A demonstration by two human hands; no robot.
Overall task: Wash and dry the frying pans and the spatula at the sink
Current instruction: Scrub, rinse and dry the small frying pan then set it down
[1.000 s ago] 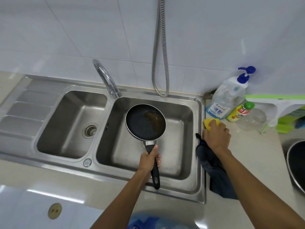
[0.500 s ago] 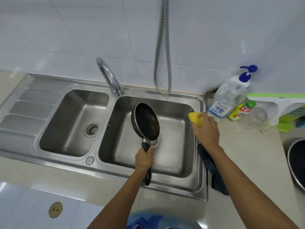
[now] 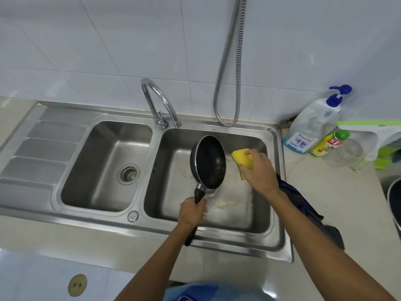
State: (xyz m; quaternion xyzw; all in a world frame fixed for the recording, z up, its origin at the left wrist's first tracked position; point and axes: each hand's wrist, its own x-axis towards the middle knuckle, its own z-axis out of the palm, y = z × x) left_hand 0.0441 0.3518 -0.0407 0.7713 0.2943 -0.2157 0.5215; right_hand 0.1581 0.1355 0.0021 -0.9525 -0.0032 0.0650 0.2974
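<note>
A small black frying pan (image 3: pixel 208 162) is tipped steeply on its side over the right sink basin (image 3: pixel 230 216), its inside facing right. My left hand (image 3: pixel 191 211) grips its black handle near the front rim of the sink. My right hand (image 3: pixel 258 171) holds a yellow sponge (image 3: pixel 241 157) just to the right of the pan, a small gap between them. Food scraps lie on the basin floor. A second dark pan (image 3: pixel 394 203) shows partly at the right edge. No spatula is visible.
The curved tap (image 3: pixel 159 103) stands between the two basins, and a metal shower hose (image 3: pixel 230 83) hangs behind. A dark cloth (image 3: pixel 308 216) lies on the counter right of the sink. A soap pump bottle (image 3: pixel 314 124), a yellow bottle (image 3: pixel 329 143) and a glass jar (image 3: pixel 345 154) stand at the back right.
The pan went from level to tipped on its side, and its contents spilled into the basin. My right hand lifted the sponge off the counter and brought it left over the basin.
</note>
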